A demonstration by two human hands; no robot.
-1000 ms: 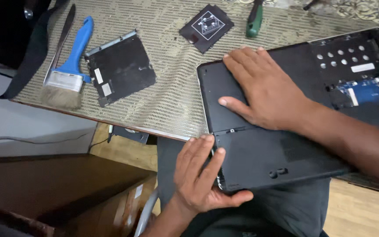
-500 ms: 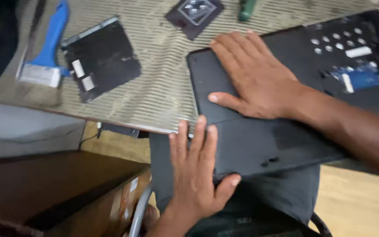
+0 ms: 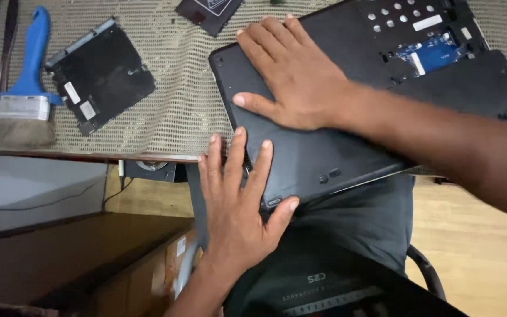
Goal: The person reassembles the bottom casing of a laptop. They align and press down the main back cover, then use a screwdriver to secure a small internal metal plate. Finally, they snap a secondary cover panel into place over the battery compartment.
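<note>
Both hands lie flat and open on an upturned black plastic laptop [image 3: 324, 147] overhanging the mesh-covered counter [image 3: 165, 111]: right hand [image 3: 297, 76] pressing above, left hand [image 3: 236, 194] bracing its corner. A slip could tip it floorward.

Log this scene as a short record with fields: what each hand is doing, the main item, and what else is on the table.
Main item: black laptop, upside down, overhanging the table edge
Opening: bay showing a blue circuit board
Right hand: flat on the laptop base
Left hand: fingers on the laptop's near corner, thumb under its edge
Table cover: woven mesh mat
Other items: black rectangular panel; blue-handled brush
</note>
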